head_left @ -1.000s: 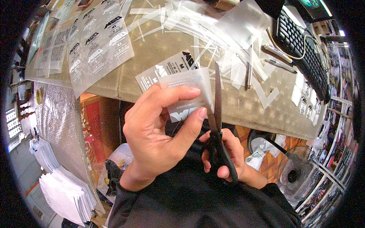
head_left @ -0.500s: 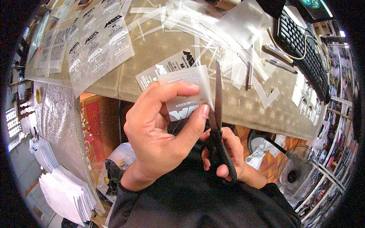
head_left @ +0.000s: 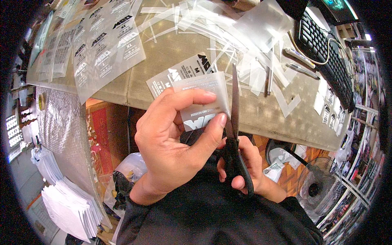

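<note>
My left hand (head_left: 173,141) pinches a small translucent film piece (head_left: 204,104) with pale printing between thumb and fingers, above the table's near edge. Black-handled scissors (head_left: 234,134) are gripped in my right hand (head_left: 249,161), blades pointing away from me. The blades run along the film's right edge, close to my left thumb; whether they touch it I cannot tell. Behind the film, a printed transparent piece (head_left: 190,65) with black marks and another with white marks lie on the table, partly covered by the left hand.
Large printed film sheets (head_left: 110,45) lie on the table (head_left: 163,49) at left. Clear offcut strips (head_left: 196,20) cover its far middle. Pens (head_left: 302,70), small cut labels (head_left: 328,108) and a black keyboard (head_left: 326,53) are at right. Below stand a fan (head_left: 314,185) and a white paper stack (head_left: 71,208).
The film and my left hand have shifted slightly to the right and down, and the film has tilted a little. My right hand and the scissors have barely moved.
</note>
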A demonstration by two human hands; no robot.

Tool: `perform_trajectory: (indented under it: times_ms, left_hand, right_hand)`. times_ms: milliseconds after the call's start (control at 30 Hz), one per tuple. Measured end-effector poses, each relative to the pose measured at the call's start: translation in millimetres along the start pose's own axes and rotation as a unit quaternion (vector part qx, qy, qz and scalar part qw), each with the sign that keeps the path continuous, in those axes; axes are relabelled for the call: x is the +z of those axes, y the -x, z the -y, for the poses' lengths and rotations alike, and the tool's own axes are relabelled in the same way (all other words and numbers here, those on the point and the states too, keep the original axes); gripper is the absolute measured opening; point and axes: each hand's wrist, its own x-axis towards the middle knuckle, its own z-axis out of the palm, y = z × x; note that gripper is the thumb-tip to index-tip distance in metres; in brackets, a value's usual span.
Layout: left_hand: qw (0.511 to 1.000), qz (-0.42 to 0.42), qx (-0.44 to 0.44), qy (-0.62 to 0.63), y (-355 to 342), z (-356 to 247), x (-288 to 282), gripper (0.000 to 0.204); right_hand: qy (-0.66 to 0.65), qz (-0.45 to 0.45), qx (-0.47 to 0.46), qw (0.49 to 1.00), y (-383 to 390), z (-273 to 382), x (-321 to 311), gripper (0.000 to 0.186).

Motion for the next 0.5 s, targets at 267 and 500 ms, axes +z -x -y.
perform_trajectory:
  times_ms: [267,500]
  left_hand:
    - [1.0,0.012,-0.025,-0.003,1.8,-2.1,-4.0,0.029]
    - [0.999,0.001,-0.014,-0.03,1.1,-0.9,-2.8,0.025]
  right_hand:
    - [0.004,0.001,-0.01,1.0,0.3,-0.8,-0.2,0.071]
    - [0.005,-0.01,-0.008,1.0,1.1,-0.8,1.1,0.071]
